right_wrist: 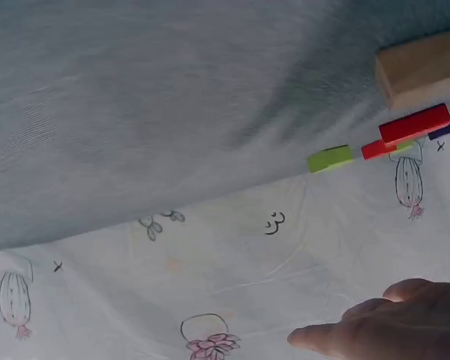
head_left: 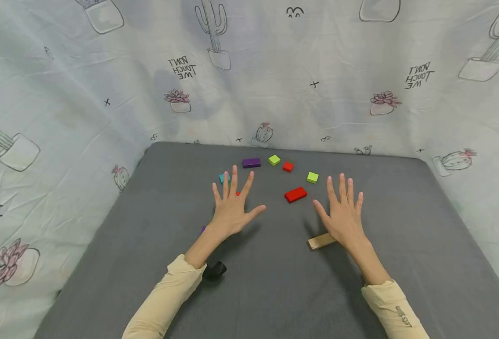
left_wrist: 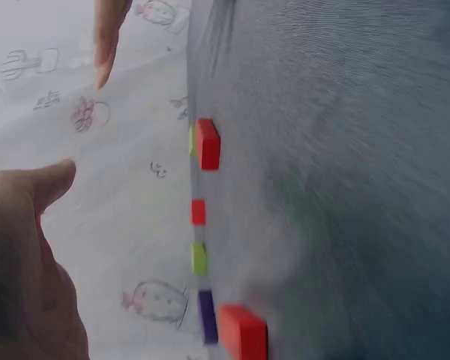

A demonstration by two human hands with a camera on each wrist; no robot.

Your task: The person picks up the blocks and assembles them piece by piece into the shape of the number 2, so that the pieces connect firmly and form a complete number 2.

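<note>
My left hand [head_left: 231, 207] is spread flat with straight fingers over the grey table [head_left: 274, 292] and holds nothing. Its fingertips partly hide a cyan block [head_left: 223, 178] and a small red piece [head_left: 238, 193]. My right hand [head_left: 343, 213] is spread the same way, empty, with a wooden block [head_left: 320, 242] poking out from under its heel. A long red block [head_left: 295, 194] lies between the two hands. In the left wrist view the thumb [left_wrist: 37, 202] and one finger [left_wrist: 107, 37] are apart. The right wrist view shows the wooden block [right_wrist: 424, 69] and the long red block [right_wrist: 415, 124].
Beyond the hands lie a purple block [head_left: 251, 163], two lime blocks [head_left: 274, 160] [head_left: 312, 177] and a small red block [head_left: 288, 166]. A black object [head_left: 215, 270] sits by my left sleeve, with a purple bit [head_left: 202, 230] near the wrist. Cactus-print cloth [head_left: 274, 94] walls the table.
</note>
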